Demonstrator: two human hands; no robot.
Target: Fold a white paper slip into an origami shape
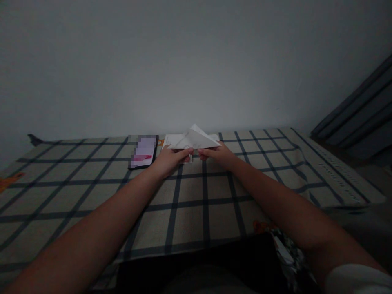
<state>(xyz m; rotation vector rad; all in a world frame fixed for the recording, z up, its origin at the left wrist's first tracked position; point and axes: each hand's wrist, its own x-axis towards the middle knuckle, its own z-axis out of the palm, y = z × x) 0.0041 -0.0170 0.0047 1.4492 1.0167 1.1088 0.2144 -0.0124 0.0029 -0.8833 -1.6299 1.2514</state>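
A folded sheet of white paper (196,136), roughly triangular with its peak pointing away from me, is held up between both hands. My left hand (179,155) pinches its near edge left of the middle, thumb on top. Close beside it, my right hand (212,153) grips the same edge in a matching pinch. The fingers beneath the paper are partly hidden. Behind and under the folded paper, other white paper (169,139) lies on the checked tablecloth (190,212).
To the left of my hands lies a phone (143,152) with its screen lit and partly blurred out. A plain wall (196,61) rises behind the table. Dark grey folded fabric (361,110) hangs at the far right.
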